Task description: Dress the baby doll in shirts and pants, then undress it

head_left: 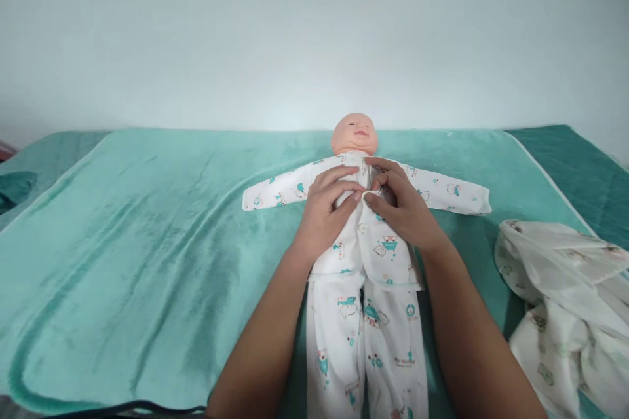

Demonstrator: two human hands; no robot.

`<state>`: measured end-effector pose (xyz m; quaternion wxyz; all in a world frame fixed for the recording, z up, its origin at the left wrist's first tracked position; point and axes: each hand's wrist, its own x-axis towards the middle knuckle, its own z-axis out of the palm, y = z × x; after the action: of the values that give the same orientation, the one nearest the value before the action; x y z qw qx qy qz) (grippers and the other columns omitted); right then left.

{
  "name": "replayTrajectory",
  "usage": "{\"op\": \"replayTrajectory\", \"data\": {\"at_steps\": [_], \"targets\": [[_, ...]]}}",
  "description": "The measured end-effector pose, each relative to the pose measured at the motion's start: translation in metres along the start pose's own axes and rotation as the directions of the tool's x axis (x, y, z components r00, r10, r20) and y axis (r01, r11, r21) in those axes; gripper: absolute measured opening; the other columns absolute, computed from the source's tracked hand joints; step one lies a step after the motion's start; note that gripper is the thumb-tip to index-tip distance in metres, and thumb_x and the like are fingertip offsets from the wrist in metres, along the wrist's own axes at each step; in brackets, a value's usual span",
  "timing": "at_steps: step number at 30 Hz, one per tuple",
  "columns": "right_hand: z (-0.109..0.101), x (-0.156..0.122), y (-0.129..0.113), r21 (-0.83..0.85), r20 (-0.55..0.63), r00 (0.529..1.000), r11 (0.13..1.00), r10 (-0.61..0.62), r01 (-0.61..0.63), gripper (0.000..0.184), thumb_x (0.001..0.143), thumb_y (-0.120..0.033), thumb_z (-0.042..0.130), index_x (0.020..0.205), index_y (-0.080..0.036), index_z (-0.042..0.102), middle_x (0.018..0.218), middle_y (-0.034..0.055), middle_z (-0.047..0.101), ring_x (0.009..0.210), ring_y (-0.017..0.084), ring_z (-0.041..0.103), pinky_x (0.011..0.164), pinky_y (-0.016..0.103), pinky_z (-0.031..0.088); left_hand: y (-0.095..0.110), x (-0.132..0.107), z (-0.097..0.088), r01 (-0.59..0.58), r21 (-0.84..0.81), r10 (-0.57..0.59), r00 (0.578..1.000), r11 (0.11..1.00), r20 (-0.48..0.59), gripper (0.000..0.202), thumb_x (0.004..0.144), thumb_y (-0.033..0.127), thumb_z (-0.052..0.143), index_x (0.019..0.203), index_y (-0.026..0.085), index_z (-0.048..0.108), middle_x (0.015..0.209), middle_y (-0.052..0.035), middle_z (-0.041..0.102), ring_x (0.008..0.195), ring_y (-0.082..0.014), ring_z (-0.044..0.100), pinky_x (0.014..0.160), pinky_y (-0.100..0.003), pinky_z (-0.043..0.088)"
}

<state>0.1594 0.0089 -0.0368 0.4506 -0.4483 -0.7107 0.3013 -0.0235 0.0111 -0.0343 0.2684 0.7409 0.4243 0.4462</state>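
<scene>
A baby doll (354, 133) lies on its back, its head toward the wall. It wears a white printed baby shirt (339, 255) with long sleeves stretched out to both sides. Matching white trousers (339, 334) cover its legs. On the chest, my left hand (330, 208) pinches the shirt's front edge from the left. My right hand (399, 201) pinches the same front opening from the right, and the two hands' fingertips nearly meet. Below them a button (363, 228) shows on the front. Whatever button lies between my fingers is hidden.
A light green plush blanket (122, 262) lies under the doll, over a darker green cover (580, 177) at the right. A crumpled white printed cloth (565, 301) lies at the right. Behind stands a pale wall (314, 33). A black cord (147, 406) runs along the front edge.
</scene>
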Motion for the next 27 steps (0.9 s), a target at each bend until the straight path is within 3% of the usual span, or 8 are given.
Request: {"op": "replayTrajectory", "data": {"at_steps": [9,20,23,27], "targets": [[0.004,-0.003,-0.002,0.061,-0.049,0.999,0.998,0.006,-0.003,0.009,0.088,-0.031,0.068,0.092,-0.027,0.060,0.143,0.0049,0.057,0.138,0.025,0.046,0.119,0.051,0.033,-0.001,0.001,0.001,0.021,-0.058,-0.023,0.999,0.998,-0.030,0.013,0.089,0.017,0.064,0.092,0.027,0.072,0.131,-0.0023,0.068,0.130,-0.0214,0.057,0.114,-0.046,0.045],[0.004,-0.006,-0.007,0.081,-0.044,0.998,0.996,-0.046,0.050,0.005,0.089,-0.027,0.065,0.093,-0.028,0.061,0.139,0.0051,0.059,0.135,0.026,0.050,0.115,0.051,0.036,-0.003,0.000,0.003,0.029,-0.090,-0.033,0.998,0.996,-0.050,0.004,0.090,0.022,0.067,0.090,0.025,0.069,0.131,-0.0045,0.067,0.130,-0.0224,0.058,0.110,-0.046,0.048],[0.005,-0.006,-0.005,0.163,-0.050,0.998,0.986,-0.027,0.034,0.006,0.091,-0.030,0.064,0.092,-0.027,0.059,0.138,0.0057,0.059,0.130,0.026,0.052,0.111,0.048,0.040,-0.004,-0.001,0.003,0.002,-0.116,-0.008,0.999,0.993,-0.050,0.008,0.093,0.026,0.063,0.098,0.026,0.069,0.132,-0.0047,0.066,0.130,-0.0212,0.058,0.111,-0.045,0.046],[0.007,-0.007,0.004,0.358,-0.144,0.989,0.934,0.030,0.023,0.013,0.089,-0.033,0.068,0.091,-0.026,0.057,0.129,0.0053,0.063,0.123,0.024,0.057,0.100,0.042,0.048,-0.005,-0.002,-0.002,0.002,-0.161,-0.002,1.000,0.987,0.003,0.012,0.094,0.028,0.063,0.104,0.028,0.070,0.135,-0.0046,0.064,0.135,-0.0215,0.053,0.116,-0.046,0.041]]}}
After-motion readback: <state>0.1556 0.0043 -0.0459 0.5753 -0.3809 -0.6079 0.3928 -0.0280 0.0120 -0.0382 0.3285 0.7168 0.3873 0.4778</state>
